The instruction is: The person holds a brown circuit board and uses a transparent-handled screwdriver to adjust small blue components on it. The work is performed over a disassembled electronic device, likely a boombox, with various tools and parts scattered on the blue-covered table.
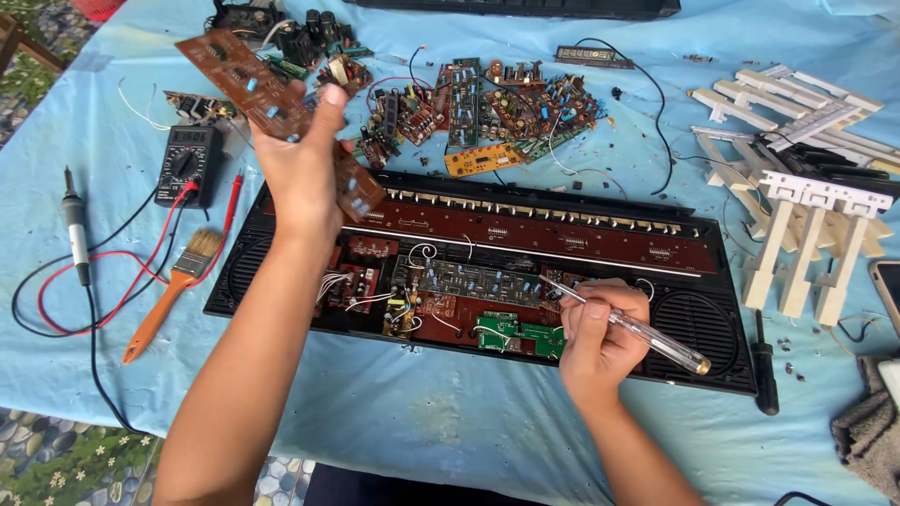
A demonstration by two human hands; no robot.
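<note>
**Holding a circuit board above an opened keyboard**

Raised over the work, the left hand is lifted with the forearm angling up from the lower left, its fingers and thumb clamped around a long brown circuit board. The board slants from upper left to lower right, studded with small blue and dark components, its lower end hanging over the top left edge of the opened keyboard case.

The right hand rests low over the case's lower right part, fingers curled tight around a clear-handled screwdriver held like a pen; its thin metal shaft points up and left toward the boards inside, the glassy handle trailing down to the right.

The case is a shallow black plastic tray with grilled speaker rounds at both ends, holding a reddish-brown strip board, a grey board and a small green board just beside the right hand. All lies on a light blue cloth.
</note>
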